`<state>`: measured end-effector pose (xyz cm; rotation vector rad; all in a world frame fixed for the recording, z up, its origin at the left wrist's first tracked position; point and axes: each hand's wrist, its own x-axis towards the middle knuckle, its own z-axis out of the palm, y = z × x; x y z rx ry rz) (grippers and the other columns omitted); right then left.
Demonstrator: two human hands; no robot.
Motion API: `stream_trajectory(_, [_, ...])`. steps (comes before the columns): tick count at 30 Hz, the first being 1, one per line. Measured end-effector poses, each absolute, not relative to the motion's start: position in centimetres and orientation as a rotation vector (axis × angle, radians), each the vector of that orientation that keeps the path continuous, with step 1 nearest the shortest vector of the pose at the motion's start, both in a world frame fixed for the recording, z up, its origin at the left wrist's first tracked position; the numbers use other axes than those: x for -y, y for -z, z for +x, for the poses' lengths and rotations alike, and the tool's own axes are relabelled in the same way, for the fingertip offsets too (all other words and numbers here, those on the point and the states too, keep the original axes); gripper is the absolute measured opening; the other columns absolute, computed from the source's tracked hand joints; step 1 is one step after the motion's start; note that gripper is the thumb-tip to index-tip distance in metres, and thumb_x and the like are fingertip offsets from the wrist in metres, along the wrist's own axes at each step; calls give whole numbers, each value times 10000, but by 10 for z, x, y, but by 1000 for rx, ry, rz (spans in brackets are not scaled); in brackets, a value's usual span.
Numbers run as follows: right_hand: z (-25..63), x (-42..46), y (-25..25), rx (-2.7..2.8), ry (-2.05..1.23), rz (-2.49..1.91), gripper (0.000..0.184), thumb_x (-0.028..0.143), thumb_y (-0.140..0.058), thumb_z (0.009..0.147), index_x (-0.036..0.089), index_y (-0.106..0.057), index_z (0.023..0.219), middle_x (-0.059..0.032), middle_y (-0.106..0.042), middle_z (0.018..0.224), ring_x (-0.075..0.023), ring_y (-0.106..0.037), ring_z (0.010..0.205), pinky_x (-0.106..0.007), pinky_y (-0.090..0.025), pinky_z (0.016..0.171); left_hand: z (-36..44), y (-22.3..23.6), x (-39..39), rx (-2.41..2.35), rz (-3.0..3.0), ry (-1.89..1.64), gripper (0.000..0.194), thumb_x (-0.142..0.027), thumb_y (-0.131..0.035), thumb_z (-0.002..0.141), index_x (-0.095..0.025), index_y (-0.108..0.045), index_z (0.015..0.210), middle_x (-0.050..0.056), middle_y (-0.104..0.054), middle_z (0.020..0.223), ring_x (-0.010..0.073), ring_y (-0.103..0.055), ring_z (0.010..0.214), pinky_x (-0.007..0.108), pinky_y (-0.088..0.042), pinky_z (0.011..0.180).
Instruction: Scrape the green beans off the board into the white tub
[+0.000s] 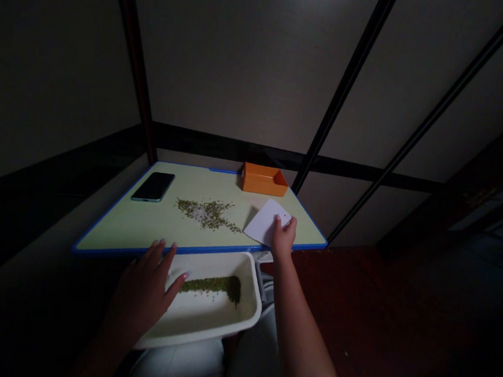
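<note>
My right hand grips a flat white scraper, its thumb on top, tilted just above the tabletop. To the left of the scraper, small greenish seeds or grains lie scattered on the pale table, with some whitish bits among them. My left hand rests with spread fingers at the near left of a white basin, fingertips by the table's blue edge. More of the green grains form a band inside the basin, heaped at its right end. The left hand hides the basin's left part.
An orange open box stands at the table's back right. A dark-screened phone lies at the left. A panelled wall rises behind the table. The basin sits over my lap, with a reddish floor to the right.
</note>
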<state>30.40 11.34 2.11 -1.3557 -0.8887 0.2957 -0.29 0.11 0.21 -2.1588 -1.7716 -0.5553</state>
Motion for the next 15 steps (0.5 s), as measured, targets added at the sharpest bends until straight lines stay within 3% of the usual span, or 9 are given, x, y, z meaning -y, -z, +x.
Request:
stream_trajectory(6, [303, -119, -23, 829, -249, -1448, 219, 380, -543, 826, 234, -463, 969, -104, -692, 966, -252, -651, 914, -356, -493, 820, -2, -2, 0, 1794, -2175, 586, 600, -493, -384, 913, -100, -578, 1323, 250, -548, 1448, 374, -487, 1387, 539, -475, 1032])
stream_trajectory(15, [300, -121, -24, 880, -304, -1410, 203, 371, -577, 822, 231, -489, 939, -77, -696, 904, -232, -652, 860, -334, -502, 802, -1, -5, 1, 1812, -2164, 531, 597, -486, -395, 911, -104, -571, 1335, 240, -545, 1456, 361, -477, 1400, 517, -469, 1044])
